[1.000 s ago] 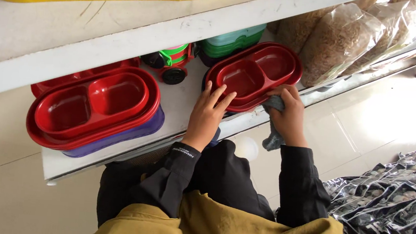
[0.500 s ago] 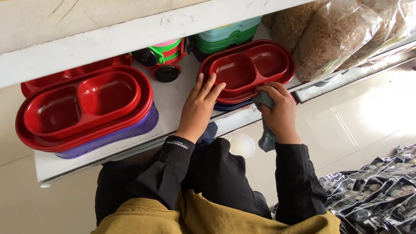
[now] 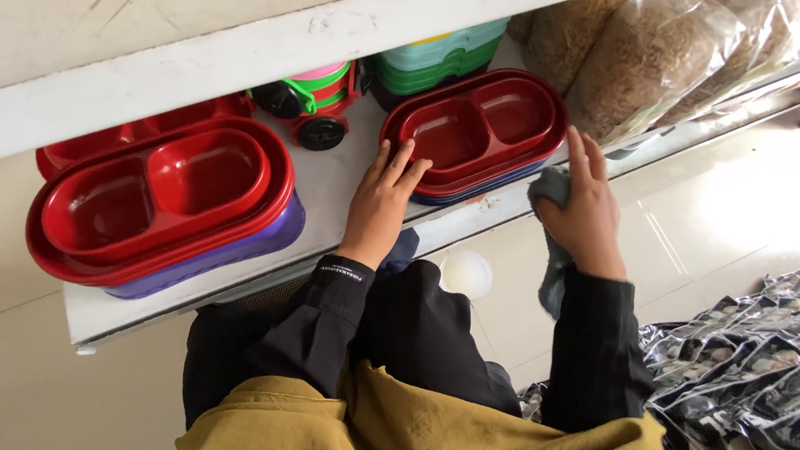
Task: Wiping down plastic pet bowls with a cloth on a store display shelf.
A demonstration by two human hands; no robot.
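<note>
Shelf [image 3: 327, 180] unchanged; hands hold bowl stack [image 3: 474, 130] farther right.

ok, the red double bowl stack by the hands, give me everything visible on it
The stack of red oval two-compartment plastic bowls sits flat on the white lower shelf, nested, with a blue or purple bowl edge showing at the bottom. The top bowl is glossy, empty, with two rounded wells side by side. The left hand rests fingertips on its near-left rim. The right hand, holding a grey cloth, is at its right end; contact there is unclear. Green stacked containers stand behind it.
</note>
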